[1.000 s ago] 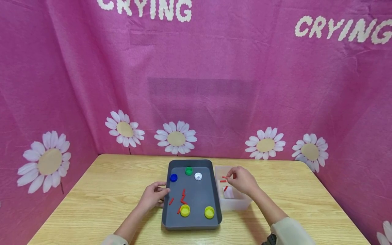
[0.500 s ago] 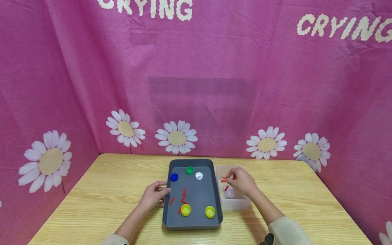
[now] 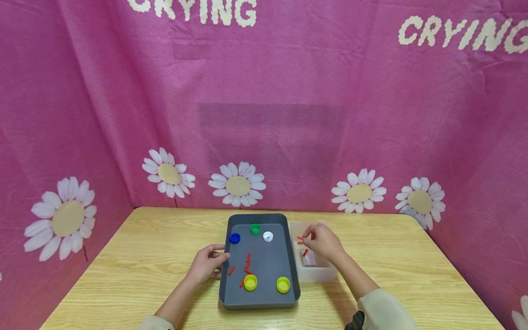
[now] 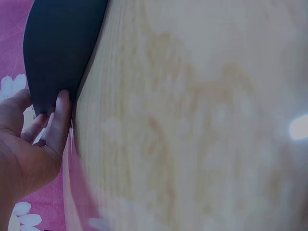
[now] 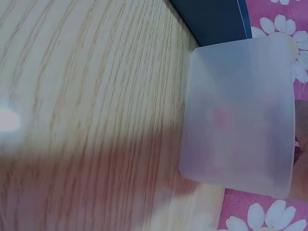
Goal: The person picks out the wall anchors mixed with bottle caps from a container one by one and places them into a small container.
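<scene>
My left hand [image 3: 205, 264] holds the left rim of a dark grey tray [image 3: 272, 261]; in the left wrist view, its fingers [image 4: 61, 115] touch the outer wall. Over a translucent plastic box [image 3: 315, 275], right of the tray, my right hand [image 3: 324, 241] pinches a small red stick [image 3: 299, 237] between thumb and forefinger. More red sticks [image 3: 305, 253] lie in the box. Several others [image 3: 232, 270] are scattered on the tray's left half. In the right wrist view the frosted box wall [image 5: 236, 120] hides most of the hand.
Inside the tray are bottle caps: blue [image 3: 234, 238], green [image 3: 255, 229], white [image 3: 268, 237] and two yellow, one near the left [image 3: 250, 283], one near the right [image 3: 283, 285]. A pale square [image 3: 308, 259] lies in the box. Pink flowered cloth [image 3: 272, 137] hangs behind the wooden table [image 3: 165, 238].
My right hand has shifted slightly left, with the pinched red stick moving along. My left hand stays on the tray, and the caps and loose sticks keep their places.
</scene>
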A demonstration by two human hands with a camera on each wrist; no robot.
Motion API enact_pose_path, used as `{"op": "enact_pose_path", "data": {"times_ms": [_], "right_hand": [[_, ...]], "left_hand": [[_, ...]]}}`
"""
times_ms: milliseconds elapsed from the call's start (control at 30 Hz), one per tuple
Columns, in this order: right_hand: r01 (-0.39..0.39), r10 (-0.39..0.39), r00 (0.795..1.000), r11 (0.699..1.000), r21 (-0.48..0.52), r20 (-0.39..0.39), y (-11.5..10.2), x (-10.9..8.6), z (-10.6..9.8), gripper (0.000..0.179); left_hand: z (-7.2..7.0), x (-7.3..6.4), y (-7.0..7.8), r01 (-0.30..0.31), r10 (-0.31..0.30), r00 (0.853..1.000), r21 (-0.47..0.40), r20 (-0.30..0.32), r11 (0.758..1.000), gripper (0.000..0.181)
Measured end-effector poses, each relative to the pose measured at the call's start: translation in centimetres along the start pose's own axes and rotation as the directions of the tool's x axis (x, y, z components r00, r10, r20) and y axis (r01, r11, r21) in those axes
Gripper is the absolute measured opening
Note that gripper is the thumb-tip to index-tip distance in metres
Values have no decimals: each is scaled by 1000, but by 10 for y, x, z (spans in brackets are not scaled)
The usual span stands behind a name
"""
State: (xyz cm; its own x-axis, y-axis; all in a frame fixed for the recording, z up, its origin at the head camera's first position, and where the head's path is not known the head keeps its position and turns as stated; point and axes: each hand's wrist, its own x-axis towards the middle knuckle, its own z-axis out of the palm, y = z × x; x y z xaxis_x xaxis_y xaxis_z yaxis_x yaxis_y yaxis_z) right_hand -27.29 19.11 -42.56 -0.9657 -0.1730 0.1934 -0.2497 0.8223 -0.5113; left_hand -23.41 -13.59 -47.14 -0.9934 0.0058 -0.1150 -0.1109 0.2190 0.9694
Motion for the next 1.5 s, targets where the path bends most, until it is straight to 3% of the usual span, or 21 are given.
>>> {"op": "enact_pose_path", "data": {"times_ms": [833, 1500], "right_hand": [[-44, 46, 998, 998, -46, 43, -6, 5, -6, 8], [43, -44, 998, 999, -17, -40, -38, 1, -3, 10]], "left_hand": [[1, 0, 1, -5, 5, 1000, 0, 10, 1000, 41], [0, 1, 0, 8, -8, 1000, -24, 7, 1000, 40]]}}
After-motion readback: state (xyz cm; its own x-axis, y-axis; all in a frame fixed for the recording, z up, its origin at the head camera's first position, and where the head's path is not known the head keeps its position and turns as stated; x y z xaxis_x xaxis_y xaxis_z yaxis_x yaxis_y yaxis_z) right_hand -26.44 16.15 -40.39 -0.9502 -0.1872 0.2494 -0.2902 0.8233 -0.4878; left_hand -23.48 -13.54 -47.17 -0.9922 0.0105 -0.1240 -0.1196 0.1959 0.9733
